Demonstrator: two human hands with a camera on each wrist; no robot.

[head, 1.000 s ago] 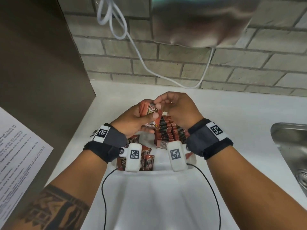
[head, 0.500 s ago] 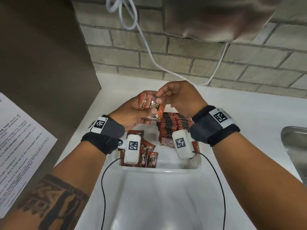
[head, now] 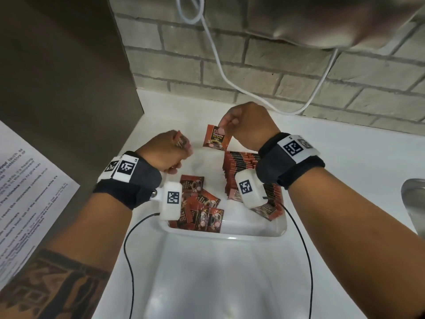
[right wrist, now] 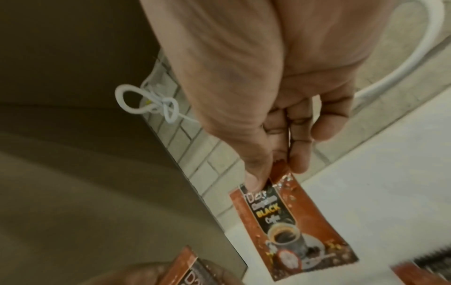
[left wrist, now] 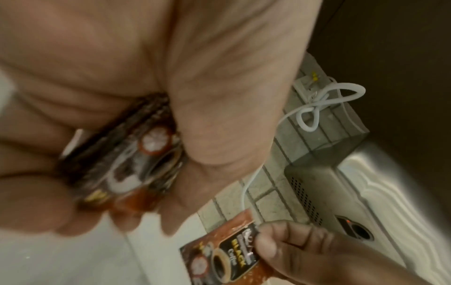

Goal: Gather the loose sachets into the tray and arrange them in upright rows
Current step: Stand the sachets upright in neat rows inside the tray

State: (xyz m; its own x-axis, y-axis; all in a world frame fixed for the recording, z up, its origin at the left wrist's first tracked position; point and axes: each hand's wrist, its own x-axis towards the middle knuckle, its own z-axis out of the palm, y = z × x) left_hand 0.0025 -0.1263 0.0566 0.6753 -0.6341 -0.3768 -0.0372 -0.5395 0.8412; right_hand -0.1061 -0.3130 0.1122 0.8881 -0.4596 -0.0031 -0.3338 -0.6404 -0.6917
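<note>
A white tray (head: 230, 233) sits on the counter. Along its right side stand upright rows of red-and-black coffee sachets (head: 241, 164); several loose sachets (head: 202, 210) lie flat at its near left. My right hand (head: 232, 125) pinches one sachet (head: 216, 138) by its top edge, and it hangs face-on above the tray's far end. The right wrist view shows thumb and forefinger on that sachet (right wrist: 290, 227). My left hand (head: 174, 150) is curled round a small stack of sachets (left wrist: 129, 164) over the tray's left side.
A grey panel (head: 64, 88) with a printed paper sheet (head: 20, 196) rises at the left. A brick wall (head: 276, 65) with a white cable (head: 218, 65) runs behind. A steel sink (head: 414, 199) lies at the right edge. Black wrist cables trail toward me.
The hands, close together on one stack before, have drawn apart. The right hand has pulled a single sachet away from the stack, which stays in the left hand.
</note>
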